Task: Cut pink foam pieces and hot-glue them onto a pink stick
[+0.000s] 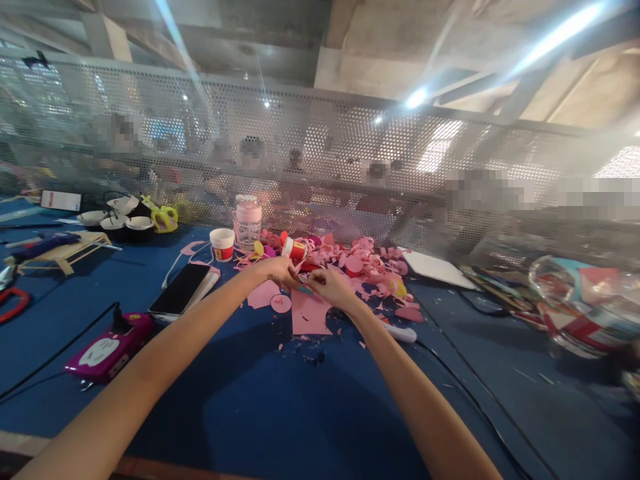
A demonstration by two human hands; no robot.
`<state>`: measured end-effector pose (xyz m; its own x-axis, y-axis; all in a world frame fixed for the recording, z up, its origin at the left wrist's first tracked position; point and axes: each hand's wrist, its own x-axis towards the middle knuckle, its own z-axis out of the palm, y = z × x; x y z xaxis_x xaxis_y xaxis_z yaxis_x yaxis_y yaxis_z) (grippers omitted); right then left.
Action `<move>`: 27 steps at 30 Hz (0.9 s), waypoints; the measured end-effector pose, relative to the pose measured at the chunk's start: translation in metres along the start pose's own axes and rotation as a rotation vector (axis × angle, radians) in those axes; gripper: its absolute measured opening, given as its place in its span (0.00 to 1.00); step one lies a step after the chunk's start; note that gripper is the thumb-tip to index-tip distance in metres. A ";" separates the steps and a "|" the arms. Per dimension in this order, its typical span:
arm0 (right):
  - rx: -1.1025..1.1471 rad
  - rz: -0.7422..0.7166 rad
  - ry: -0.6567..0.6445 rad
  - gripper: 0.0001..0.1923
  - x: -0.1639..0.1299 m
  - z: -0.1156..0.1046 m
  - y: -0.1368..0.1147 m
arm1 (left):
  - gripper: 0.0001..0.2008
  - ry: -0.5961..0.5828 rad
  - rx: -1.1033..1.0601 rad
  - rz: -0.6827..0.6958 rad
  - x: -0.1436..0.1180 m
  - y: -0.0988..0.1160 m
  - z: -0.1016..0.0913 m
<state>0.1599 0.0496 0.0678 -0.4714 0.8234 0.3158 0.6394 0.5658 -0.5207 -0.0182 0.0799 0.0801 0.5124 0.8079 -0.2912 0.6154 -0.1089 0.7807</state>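
Over the middle of the blue table, my left hand [281, 271] and my right hand [327, 287] are close together, their fingers pinched inward. A small teal-edged piece [305, 290] shows between them, too small to name. Just below lies a pink sheet of paper [311, 319] with dark specks on it. A round pink paper disc [281, 304] with a curled mark sits to its left. Behind my hands spreads a heap of pink paper scraps [367, 257], with a red and white paper cup [295, 249] tipped on its side there.
Another paper cup [222, 245] and a lidded bottle [249, 223] stand at the back. To the left are a phone [181, 290], a purple power strip [107, 350] and scissors [14, 303]. A white-handled corded tool [401, 333] and a clear plastic container [593, 307] lie right.
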 end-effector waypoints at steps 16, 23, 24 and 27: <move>-0.034 -0.007 0.002 0.15 -0.001 -0.006 -0.008 | 0.09 -0.052 -0.058 0.022 -0.002 0.002 -0.001; -0.067 -0.030 -0.019 0.18 -0.001 -0.001 0.001 | 0.08 -0.058 -0.034 0.088 0.002 -0.002 0.000; -0.067 -0.033 -0.026 0.19 -0.002 -0.001 0.000 | 0.08 -0.054 -0.032 0.095 0.002 -0.002 0.001; -0.050 -0.044 -0.049 0.21 -0.002 0.000 -0.002 | 0.09 -0.043 -0.024 0.104 0.000 0.000 0.001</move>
<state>0.1594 0.0464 0.0680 -0.5280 0.7953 0.2980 0.6464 0.6039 -0.4664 -0.0176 0.0788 0.0795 0.5981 0.7674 -0.2309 0.5434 -0.1765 0.8207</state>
